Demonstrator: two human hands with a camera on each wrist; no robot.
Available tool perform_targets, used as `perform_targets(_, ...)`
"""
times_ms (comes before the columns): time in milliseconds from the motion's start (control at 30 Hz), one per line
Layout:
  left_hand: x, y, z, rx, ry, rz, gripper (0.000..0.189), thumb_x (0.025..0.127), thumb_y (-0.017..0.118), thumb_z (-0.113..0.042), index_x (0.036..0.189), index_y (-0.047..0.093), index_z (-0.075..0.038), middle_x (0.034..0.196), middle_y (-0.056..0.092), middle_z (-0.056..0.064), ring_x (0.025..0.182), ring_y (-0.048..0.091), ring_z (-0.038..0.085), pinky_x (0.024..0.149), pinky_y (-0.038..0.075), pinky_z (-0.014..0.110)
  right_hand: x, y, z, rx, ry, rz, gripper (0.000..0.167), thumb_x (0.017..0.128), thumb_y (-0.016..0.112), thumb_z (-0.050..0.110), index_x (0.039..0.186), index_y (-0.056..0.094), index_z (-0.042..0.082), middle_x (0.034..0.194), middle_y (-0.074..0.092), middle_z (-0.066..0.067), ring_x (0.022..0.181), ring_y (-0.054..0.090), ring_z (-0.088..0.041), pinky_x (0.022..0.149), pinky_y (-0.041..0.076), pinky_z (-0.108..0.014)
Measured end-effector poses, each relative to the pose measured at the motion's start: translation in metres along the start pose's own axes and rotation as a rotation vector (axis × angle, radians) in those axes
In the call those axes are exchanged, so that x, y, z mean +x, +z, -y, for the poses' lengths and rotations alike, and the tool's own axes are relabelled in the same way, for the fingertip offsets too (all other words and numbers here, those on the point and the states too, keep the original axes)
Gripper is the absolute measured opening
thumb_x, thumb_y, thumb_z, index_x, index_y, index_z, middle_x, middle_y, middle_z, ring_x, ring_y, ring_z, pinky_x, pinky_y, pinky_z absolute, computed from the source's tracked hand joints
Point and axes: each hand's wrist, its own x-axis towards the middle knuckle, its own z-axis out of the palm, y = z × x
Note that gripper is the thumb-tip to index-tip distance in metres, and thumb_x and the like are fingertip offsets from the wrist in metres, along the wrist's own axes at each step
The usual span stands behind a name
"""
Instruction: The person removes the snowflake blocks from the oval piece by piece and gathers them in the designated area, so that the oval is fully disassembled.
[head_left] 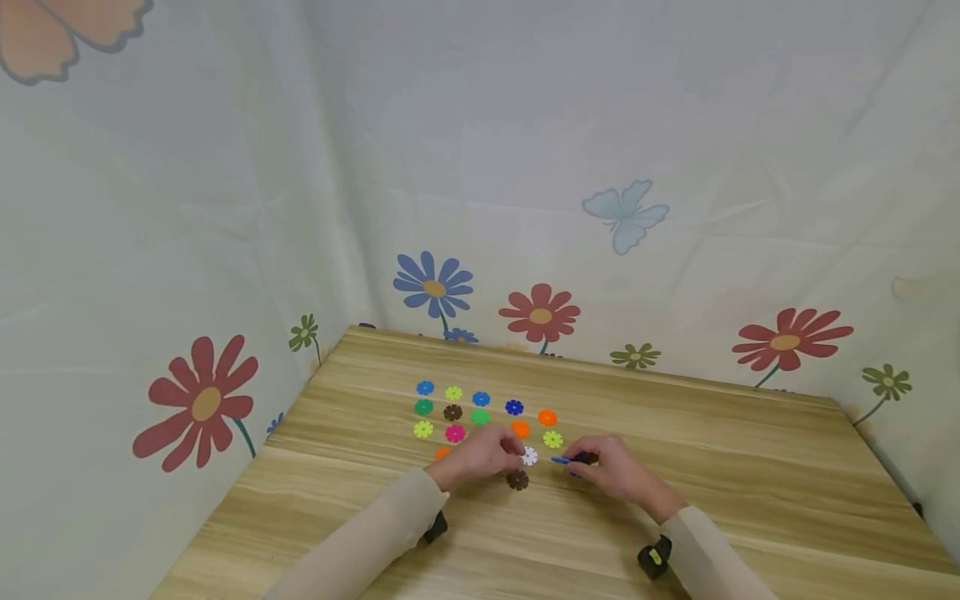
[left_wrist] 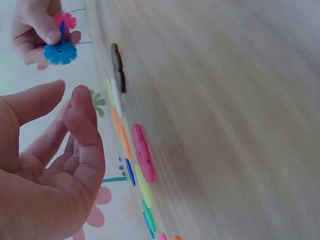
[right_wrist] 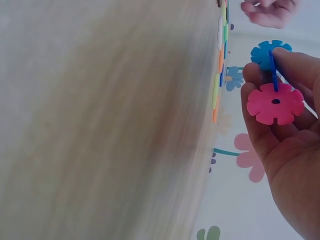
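My right hand pinches a small joined piece of notched plastic discs between thumb and fingers. In the right wrist view it consists of a pink disc, a dark blue disc seen edge-on and a light blue disc. My left hand hovers over the near part of the loose discs. The left wrist view shows its thumb and fingertips apart, with nothing between them. Just by its fingertips in the head view lie a white disc and a brown disc.
Several loose discs lie flat in rough rows on the wooden table, among them a magenta one and a yellow-green one. An orange disc is partly hidden by the left hand. Flower-printed cloth hangs behind and beside the table.
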Motion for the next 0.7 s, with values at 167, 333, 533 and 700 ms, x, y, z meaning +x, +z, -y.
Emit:
perform_targets(167, 0.002, 0.002, -0.004, -0.060, 0.001, -0.024, 0.005, 0.085, 0.070, -0.013, 0.088, 0.067, -0.010, 0.081, 0.062, -0.002, 0.071, 0.057, 0.015, 0.064, 0.048, 0.029, 0.002, 0.002, 0.000, 0.032, 0.030, 0.008, 0.004, 0.088, 0.067, 0.010, 0.089, 0.069, 0.007, 0.088, 0.067, 0.000, 0.075, 0.058, -0.008, 0.067, 0.050, -0.024)
perform_targets(333, 0.004, 0.006, -0.010, -0.115, 0.022, -0.043, 0.012, 0.084, 0.070, -0.012, 0.093, 0.067, -0.005, 0.084, 0.062, -0.001, 0.073, 0.058, 0.015, 0.064, 0.049, 0.029, 0.003, 0.003, 0.001, 0.047, 0.038, 0.009, 0.005, 0.089, 0.066, 0.011, 0.089, 0.068, 0.007, 0.087, 0.067, 0.000, 0.076, 0.059, -0.009, 0.067, 0.051, -0.024)
perform_targets(533, 0.008, 0.016, -0.011, -0.170, 0.069, -0.082, 0.011, 0.083, 0.072, -0.007, 0.093, 0.066, -0.007, 0.088, 0.062, -0.003, 0.077, 0.059, 0.012, 0.066, 0.050, 0.025, 0.005, 0.003, 0.003, 0.058, 0.041, 0.006, 0.005, 0.089, 0.066, 0.011, 0.092, 0.068, 0.007, 0.088, 0.067, 0.000, 0.075, 0.059, -0.009, 0.068, 0.051, -0.024)
perform_targets(700, 0.010, 0.021, -0.010, -0.183, 0.097, -0.103, 0.011, 0.082, 0.073, -0.010, 0.090, 0.066, -0.010, 0.089, 0.062, -0.003, 0.077, 0.058, 0.011, 0.067, 0.050, 0.025, 0.006, 0.004, 0.003, 0.071, 0.044, 0.007, 0.004, 0.091, 0.065, 0.014, 0.094, 0.068, 0.014, 0.090, 0.066, 0.003, 0.076, 0.059, -0.010, 0.070, 0.052, -0.025)
